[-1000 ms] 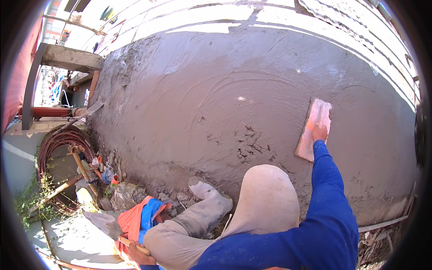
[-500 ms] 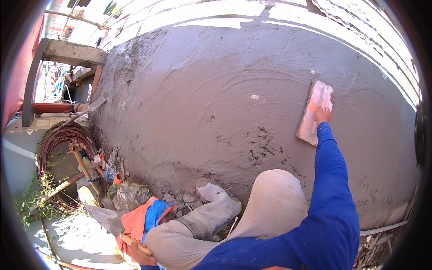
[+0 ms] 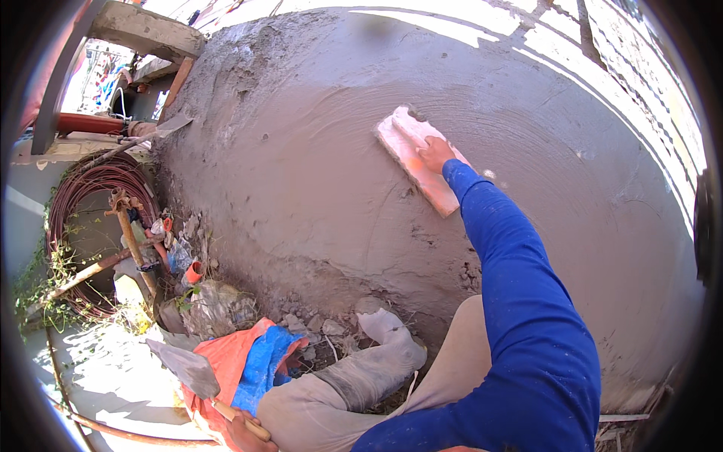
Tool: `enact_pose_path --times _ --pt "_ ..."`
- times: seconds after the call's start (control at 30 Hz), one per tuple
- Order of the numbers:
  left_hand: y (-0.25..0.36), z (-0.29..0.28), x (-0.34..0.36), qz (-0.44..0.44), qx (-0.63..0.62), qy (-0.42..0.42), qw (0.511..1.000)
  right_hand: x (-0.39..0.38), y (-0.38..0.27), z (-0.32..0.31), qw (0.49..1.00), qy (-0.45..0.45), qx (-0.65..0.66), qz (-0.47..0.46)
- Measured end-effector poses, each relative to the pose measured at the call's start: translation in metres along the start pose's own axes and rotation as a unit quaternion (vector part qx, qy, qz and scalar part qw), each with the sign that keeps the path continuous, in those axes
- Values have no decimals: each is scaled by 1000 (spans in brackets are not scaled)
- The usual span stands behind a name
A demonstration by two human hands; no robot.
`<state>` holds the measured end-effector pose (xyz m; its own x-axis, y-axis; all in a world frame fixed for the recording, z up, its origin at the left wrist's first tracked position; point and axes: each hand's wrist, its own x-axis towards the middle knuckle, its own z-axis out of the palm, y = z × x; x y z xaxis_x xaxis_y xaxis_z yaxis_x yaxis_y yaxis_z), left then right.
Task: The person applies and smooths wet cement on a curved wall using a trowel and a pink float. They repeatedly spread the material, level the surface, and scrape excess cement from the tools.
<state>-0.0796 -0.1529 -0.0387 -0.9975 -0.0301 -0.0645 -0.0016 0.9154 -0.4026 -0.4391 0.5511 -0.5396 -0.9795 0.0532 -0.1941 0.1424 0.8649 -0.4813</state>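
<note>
My right hand [image 3: 437, 155] is closed on the grip of a pinkish plastering float [image 3: 416, 172]. The float lies tilted against a wall of wet grey plaster [image 3: 294, 173], which shows curved sweep marks and, lower down, a rough patch partly hidden by my arm. Low on the left, my left hand [image 3: 247, 433] wraps the wooden handle of a pointed trowel [image 3: 188, 368]. Its grey blade is up and to the left, beside an orange and blue sheet [image 3: 260, 369], away from the wall. My bent legs [image 3: 369, 361] are between the two hands.
At left hang coils of reddish-brown cable or hose [image 3: 62, 218], crossed by wooden poles [image 3: 137, 245]. Rubble [image 3: 312, 325], plastic bags [image 3: 218, 309] and an orange pipe piece [image 3: 193, 272] lie along the wall's foot. A flat-bladed tool [image 3: 173, 126] leans under a concrete beam [image 3: 143, 30].
My right hand has carried the float leftward across the plaster, and the float now tilts the other way. The left hand keeps its hold on the trowel. The view has shifted slightly.
</note>
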Motion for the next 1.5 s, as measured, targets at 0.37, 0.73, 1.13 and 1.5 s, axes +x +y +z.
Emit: enact_pose_path --times 0.37,0.73,1.13,1.5 --pt "43 -34 -25 120 141 133 974 -103 -187 14 968 -217 105 -70" --pt "57 -50 -25 -78 -190 86 975 -376 -27 -45 940 -319 2 -123" --pt "166 -106 30 -214 -692 60 687 -607 74 -12 971 -236 4 -19" --pt "193 -131 9 -196 -679 83 703 -419 36 -90 988 -28 45 144"
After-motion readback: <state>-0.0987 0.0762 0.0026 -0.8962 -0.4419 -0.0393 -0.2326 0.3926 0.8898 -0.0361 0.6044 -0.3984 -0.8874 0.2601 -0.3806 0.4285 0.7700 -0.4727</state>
